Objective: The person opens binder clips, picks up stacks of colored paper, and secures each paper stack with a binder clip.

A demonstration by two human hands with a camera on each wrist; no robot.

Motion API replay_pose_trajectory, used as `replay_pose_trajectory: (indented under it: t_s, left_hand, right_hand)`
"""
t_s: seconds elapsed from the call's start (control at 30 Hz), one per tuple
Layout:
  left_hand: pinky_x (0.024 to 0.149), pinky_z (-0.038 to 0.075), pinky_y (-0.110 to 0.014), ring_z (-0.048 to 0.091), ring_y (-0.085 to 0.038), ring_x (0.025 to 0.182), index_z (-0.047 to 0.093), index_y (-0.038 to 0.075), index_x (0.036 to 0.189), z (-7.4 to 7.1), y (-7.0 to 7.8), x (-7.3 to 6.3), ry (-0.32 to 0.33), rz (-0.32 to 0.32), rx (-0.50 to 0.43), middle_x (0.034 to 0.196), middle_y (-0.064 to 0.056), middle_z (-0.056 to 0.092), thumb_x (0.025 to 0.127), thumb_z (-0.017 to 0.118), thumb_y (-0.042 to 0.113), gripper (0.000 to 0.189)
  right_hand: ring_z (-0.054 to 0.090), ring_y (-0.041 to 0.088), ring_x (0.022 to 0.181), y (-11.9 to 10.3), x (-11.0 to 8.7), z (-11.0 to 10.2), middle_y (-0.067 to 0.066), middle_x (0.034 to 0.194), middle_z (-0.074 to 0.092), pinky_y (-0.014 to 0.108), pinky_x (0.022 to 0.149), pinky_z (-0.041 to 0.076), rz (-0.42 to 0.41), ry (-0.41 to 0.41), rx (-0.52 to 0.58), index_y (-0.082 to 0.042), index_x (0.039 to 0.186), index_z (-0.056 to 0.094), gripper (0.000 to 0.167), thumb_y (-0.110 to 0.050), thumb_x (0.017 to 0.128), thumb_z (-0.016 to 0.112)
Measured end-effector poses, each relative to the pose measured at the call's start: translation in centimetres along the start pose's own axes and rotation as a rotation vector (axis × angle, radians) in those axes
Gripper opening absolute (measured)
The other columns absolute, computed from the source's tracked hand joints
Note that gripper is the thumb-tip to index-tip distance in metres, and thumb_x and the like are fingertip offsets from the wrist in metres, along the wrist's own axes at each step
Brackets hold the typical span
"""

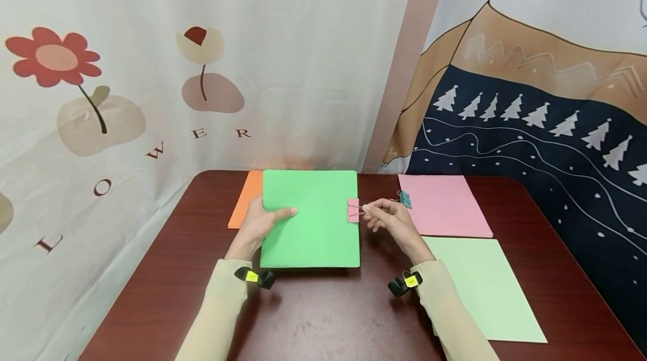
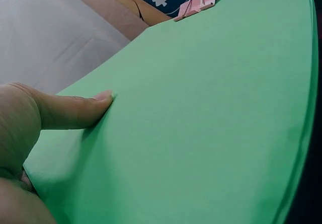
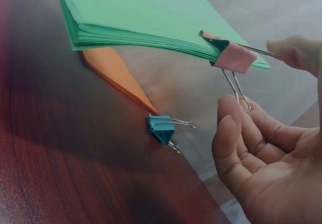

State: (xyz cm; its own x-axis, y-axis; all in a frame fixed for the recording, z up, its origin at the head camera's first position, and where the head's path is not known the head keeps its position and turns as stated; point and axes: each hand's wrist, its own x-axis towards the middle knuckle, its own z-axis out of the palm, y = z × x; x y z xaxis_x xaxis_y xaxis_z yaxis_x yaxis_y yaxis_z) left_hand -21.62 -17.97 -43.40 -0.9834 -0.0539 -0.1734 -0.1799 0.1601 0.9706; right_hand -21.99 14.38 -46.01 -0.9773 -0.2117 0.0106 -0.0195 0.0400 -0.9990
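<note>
A stack of green paper (image 1: pixel 308 237) is held up over the table, its many sheet edges showing in the right wrist view. My left hand (image 1: pixel 260 223) grips its left side, thumb flat on the top sheet and fingers hidden beneath. On the right edge sits a pink binder clip (image 3: pixel 235 58), its jaws over the sheets and its wire handles spread apart. My right hand (image 1: pixel 389 218) holds the clip by these handles, thumb at the upper wire and fingertips at the lower one.
A teal binder clip (image 1: pixel 405 199) stands by the left edge of a pink paper stack (image 1: pixel 447 204). Light green paper (image 1: pixel 490 288) lies nearer on the right, partly under the right sleeve. Orange paper (image 1: pixel 247 198) shows behind the left hand. Printed curtains (image 1: pixel 303 69) border the brown table (image 1: pixel 323 316).
</note>
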Motion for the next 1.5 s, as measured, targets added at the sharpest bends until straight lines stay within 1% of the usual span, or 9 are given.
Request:
replay_pose_trajectory:
  t_s: [0.07, 0.27, 0.43, 0.6, 0.77, 1.0, 1.17, 1.33, 1.5]
  left_hand:
    - [0.080, 0.057, -0.036, 0.063, -0.022, 0.099, 0.056, 0.012, 0.132, -0.1, 0.1, 0.0, -0.010, -0.001, 0.012, 0.123, -0.009, 0.061, 0.084, 0.086, 0.015, 0.056]
    - [0.081, 0.056, -0.035, 0.064, -0.022, 0.099, 0.054, 0.006, 0.136, -1.0, 0.2, 0.0, -0.059, 0.010, 0.028, 0.127, -0.012, 0.060, 0.092, 0.073, 0.012, 0.048]
    - [0.079, 0.057, -0.035, 0.065, -0.020, 0.094, 0.051, 0.003, 0.139, -2.0, 0.0, -0.2, -0.100, 0.001, 0.054, 0.127, -0.015, 0.060, 0.095, 0.066, 0.009, 0.047]
    - [0.078, 0.057, -0.035, 0.065, -0.022, 0.095, 0.052, 0.003, 0.140, -3.1, -0.3, -0.4, -0.098, -0.002, 0.133, 0.128, -0.018, 0.060, 0.096, 0.066, 0.012, 0.048]
    - [0.080, 0.057, -0.036, 0.065, -0.025, 0.101, 0.051, 0.004, 0.143, -4.1, -0.9, -0.8, -0.082, -0.012, 0.213, 0.134, -0.020, 0.060, 0.097, 0.067, 0.016, 0.051]
    - [0.082, 0.056, -0.038, 0.065, -0.030, 0.109, 0.048, 0.002, 0.148, -5.8, -1.9, -1.8, -0.075, -0.035, 0.329, 0.140, -0.024, 0.058, 0.097, 0.068, 0.019, 0.057]
    - [0.082, 0.057, -0.041, 0.065, -0.032, 0.111, 0.044, -0.001, 0.151, -6.7, -2.4, -2.8, -0.073, -0.050, 0.379, 0.143, -0.028, 0.055, 0.097, 0.069, 0.020, 0.063]
    - [0.078, 0.059, -0.041, 0.069, -0.028, 0.102, 0.041, -0.002, 0.153, -7.7, -3.0, -3.9, -0.075, -0.082, 0.377, 0.141, -0.030, 0.056, 0.096, 0.072, 0.020, 0.068]
    - [0.074, 0.059, -0.040, 0.071, -0.023, 0.091, 0.045, -0.004, 0.148, -8.9, -3.9, -4.8, -0.068, -0.100, 0.403, 0.130, -0.029, 0.063, 0.094, 0.074, 0.020, 0.066]
  right_hand:
    - [0.067, 0.014, 0.071, -0.1, -0.1, 0.0, 0.017, 0.092, 0.072, 0.027, 0.068, 0.058, 0.014, 0.003, -0.021, 0.002, 0.108, 0.067, 0.035, -0.031, 0.097, 0.071]
    - [0.068, 0.016, 0.072, -0.5, -0.4, 0.5, 0.031, 0.102, 0.071, 0.030, 0.069, 0.060, 0.051, 0.013, -0.109, -0.002, 0.104, 0.071, 0.039, -0.040, 0.094, 0.075]
    - [0.068, 0.022, 0.075, -0.5, -0.6, 1.2, 0.028, 0.100, 0.072, 0.032, 0.068, 0.060, 0.088, -0.005, -0.197, -0.003, 0.103, 0.073, 0.048, -0.049, 0.091, 0.076]
    - [0.069, 0.027, 0.075, -0.3, -0.7, 2.0, 0.022, 0.092, 0.072, 0.033, 0.069, 0.059, 0.116, -0.025, -0.253, -0.003, 0.101, 0.075, 0.055, -0.056, 0.088, 0.075]
    - [0.068, 0.023, 0.071, 0.0, -0.9, 3.2, 0.019, 0.089, 0.073, 0.035, 0.067, 0.060, 0.141, -0.049, -0.304, -0.004, 0.098, 0.077, 0.056, -0.058, 0.087, 0.075]
    - [0.068, 0.020, 0.064, 0.6, -1.4, 5.2, 0.009, 0.079, 0.074, 0.036, 0.057, 0.058, 0.172, -0.099, -0.394, -0.009, 0.093, 0.077, 0.051, -0.059, 0.087, 0.074]
    - [0.068, 0.018, 0.059, 0.9, -1.8, 6.3, 0.008, 0.075, 0.074, 0.035, 0.058, 0.059, 0.195, -0.145, -0.400, -0.008, 0.091, 0.078, 0.050, -0.058, 0.087, 0.075]
    - [0.069, 0.019, 0.059, 0.9, -2.1, 7.3, 0.009, 0.075, 0.075, 0.035, 0.060, 0.060, 0.208, -0.179, -0.384, -0.009, 0.091, 0.076, 0.046, -0.055, 0.086, 0.077]
    - [0.070, 0.021, 0.060, 0.8, -2.4, 8.3, 0.009, 0.075, 0.076, 0.036, 0.060, 0.060, 0.206, -0.204, -0.390, -0.008, 0.090, 0.073, 0.044, -0.052, 0.085, 0.078]
